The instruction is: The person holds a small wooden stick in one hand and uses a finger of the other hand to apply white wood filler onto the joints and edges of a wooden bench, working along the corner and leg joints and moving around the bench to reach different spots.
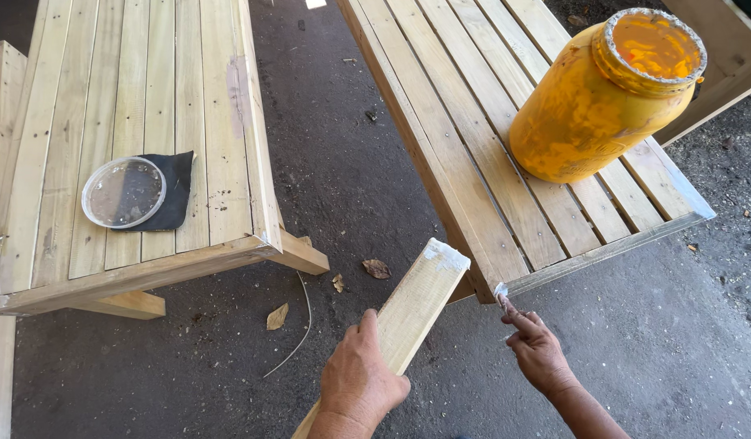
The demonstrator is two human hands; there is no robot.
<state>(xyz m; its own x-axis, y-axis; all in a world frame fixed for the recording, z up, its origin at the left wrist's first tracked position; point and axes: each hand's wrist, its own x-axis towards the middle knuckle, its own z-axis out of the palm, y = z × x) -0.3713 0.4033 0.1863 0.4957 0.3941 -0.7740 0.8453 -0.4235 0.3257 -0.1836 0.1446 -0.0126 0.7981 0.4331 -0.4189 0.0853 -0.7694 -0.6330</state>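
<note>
Firmly wrapped, left hand (359, 378) fingers around a pale wooden slat (408, 313), its white-smeared end raised toward the corner of a slatted wooden bench (473, 162). Right hand (540, 351) loosely curled, holding nothing, index fingertip (503, 299) smeared with white paste, just beside that corner. Farther out on the bench, a yellow-stained open jar (603, 97). Well apart on another slatted table (148, 97), a clear round lid (123, 192) over dark sandpaper (177, 195)

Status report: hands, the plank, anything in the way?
Left hand grips plank. Right hand free, white paste on fingertip. Plank's end white-smeared. Yellow jar on slats, clear.
</note>
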